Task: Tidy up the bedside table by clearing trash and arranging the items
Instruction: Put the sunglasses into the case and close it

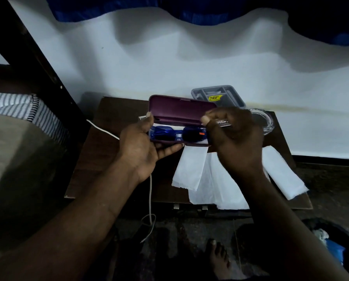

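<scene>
A maroon glasses case (179,112) is held open above the dark wooden bedside table (112,122). Blue-framed sunglasses (169,134) lie inside it on a white lining. My left hand (141,142) grips the case's left end, thumb on the lid edge and fingers under the base. My right hand (234,134) is at the case's right end with its fingers curled round a small shiny silver thing (223,123), thumb against the lid. Several white tissue sheets (216,183) lie spread on the table below the case.
A grey plastic box with a yellow label (216,96) and a clear glass dish (265,120) stand at the table's back right. A white cable (150,191) hangs off the front edge. A bed with a striped sheet (17,106) is left; a dark bin (331,240) is on the floor at lower right.
</scene>
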The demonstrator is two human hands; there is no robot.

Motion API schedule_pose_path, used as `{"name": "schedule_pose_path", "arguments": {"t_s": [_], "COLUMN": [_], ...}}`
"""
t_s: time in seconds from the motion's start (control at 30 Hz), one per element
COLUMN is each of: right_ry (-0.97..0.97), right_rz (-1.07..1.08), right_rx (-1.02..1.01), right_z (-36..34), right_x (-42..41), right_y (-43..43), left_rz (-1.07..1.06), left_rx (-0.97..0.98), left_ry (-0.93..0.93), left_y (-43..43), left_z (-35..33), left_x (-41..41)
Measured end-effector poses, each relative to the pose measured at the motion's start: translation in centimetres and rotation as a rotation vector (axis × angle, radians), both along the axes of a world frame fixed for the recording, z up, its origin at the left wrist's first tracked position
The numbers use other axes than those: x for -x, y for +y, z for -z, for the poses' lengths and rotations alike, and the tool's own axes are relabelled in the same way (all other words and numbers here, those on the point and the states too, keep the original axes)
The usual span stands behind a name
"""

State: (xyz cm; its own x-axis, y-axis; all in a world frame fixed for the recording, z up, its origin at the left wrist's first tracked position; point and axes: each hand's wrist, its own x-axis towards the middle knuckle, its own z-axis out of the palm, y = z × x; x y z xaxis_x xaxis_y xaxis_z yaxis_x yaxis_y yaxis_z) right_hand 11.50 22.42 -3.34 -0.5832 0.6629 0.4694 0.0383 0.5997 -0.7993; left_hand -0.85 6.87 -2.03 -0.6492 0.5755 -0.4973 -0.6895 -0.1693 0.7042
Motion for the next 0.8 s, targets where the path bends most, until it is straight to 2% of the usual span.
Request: {"name": "schedule_pose_path", "arguments": {"t_s": [0.13,0.27,0.33,0.43,0.53,0.8], "right_ry": [-0.026,-0.109,-0.104,-0.030,0.020,0.035], "right_rz": [0.196,-0.061,-0.177,-0.245,-0.197,-0.146], "right_rx": [0.267,0.839,1.013,1.091,1.136,1.002], "right_z": [0.3,-0.6,-1.5,-2.2,-2.5,-1.4], "right_x": [0.0,0.3,0.2,0.0,-0.1,0.4], "right_y": [0.3,-0.6,-1.2,-1.2,-1.0,-1.0], "left_rz": [0.002,0.019,0.047,0.094,0.080,0.058], "left_rx": [-0.011,-0.012,-0.010,-0.051,-0.072,-0.032], "left_ry": [-0.015,-0.003,0.020,0.031,-0.013,0.106], "left_y": [0.0,0.2,0.2,0.2,0.3,0.9], "left_z": [0.1,0.1,0.0,0.0,0.2,0.7], "left_x": [-0.1,-0.3,-0.4,-0.2,0.1,-0.3]}}
